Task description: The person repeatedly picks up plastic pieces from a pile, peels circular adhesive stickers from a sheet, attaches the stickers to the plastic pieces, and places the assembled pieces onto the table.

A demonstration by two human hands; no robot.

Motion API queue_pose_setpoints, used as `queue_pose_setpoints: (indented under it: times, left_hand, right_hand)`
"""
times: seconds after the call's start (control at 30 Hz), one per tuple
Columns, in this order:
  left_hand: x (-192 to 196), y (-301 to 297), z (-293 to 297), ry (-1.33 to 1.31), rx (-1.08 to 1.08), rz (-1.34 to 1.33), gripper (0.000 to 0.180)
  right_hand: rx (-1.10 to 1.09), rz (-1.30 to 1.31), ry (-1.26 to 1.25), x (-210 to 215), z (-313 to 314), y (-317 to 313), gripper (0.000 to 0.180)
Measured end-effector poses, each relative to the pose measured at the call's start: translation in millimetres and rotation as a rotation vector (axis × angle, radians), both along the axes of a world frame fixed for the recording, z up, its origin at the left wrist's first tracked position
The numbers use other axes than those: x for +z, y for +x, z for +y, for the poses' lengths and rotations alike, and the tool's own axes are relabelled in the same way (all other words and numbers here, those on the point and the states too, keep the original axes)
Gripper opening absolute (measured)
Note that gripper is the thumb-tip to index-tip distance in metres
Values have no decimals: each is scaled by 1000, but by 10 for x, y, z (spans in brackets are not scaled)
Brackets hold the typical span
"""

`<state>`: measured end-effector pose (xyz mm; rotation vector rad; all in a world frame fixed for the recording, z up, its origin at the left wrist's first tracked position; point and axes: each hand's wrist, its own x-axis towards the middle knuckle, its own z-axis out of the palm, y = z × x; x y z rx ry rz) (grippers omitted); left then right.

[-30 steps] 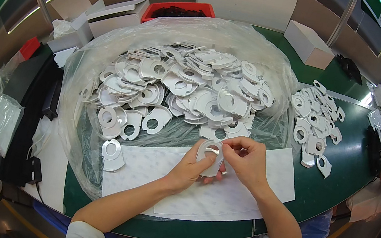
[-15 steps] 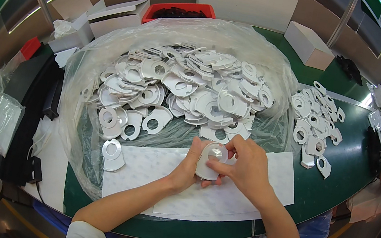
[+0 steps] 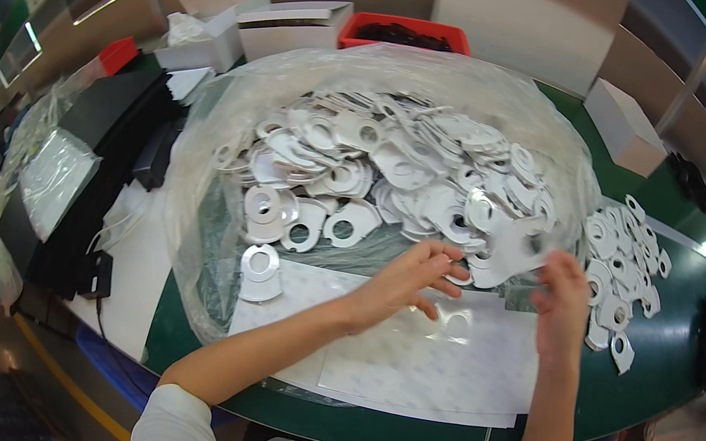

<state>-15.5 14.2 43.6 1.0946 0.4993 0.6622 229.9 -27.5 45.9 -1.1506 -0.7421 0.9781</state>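
Observation:
My left hand (image 3: 413,285) hovers open over the white sheets (image 3: 433,355), fingers spread and nothing in them. To its right is my right hand (image 3: 560,297), smeared by motion, fingers bent. Close to its fingertips, a blurred white flat part with a round hole (image 3: 512,249) lies over the near right edge of the pile; whether the fingers touch it I cannot tell. The pile (image 3: 401,158) holds many like white plastic parts on a clear plastic sheet (image 3: 206,149). A single white ring-shaped part (image 3: 260,273) rests at the left corner of the white sheets.
More white parts (image 3: 621,265) lie scattered on the green table (image 3: 665,366) at right. Behind the pile stand a red bin (image 3: 407,35) with dark items and white boxes (image 3: 626,126). Black material (image 3: 89,176) and a black device with a cable (image 3: 96,276) are at left.
My hands have parted; the white part they held together has left my left hand, which is now open. My right hand moved right and away. The whole view has shifted.

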Motion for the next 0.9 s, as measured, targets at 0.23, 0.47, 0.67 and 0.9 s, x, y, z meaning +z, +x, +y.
queue_pose_setpoints:
  times: [0.23,0.47,0.67,0.9]
  left_hand:
    - [637,-783,21,869,200,1009,37]
    - [-40,-1249,-298,975,635,1601,40]
    - [16,-1441,-368,863,587,1458,39]
    - [361,-1340,-340,937,662,1281,47]
  right_hand:
    - [-381,428,243,-187,115,601,28]
    - [538,-787,141,157,-180,-347,11]
    - [1007,-1325,12,158,-472,-738,22]
    - [888,-1351,-48,58,-512,-818,19]
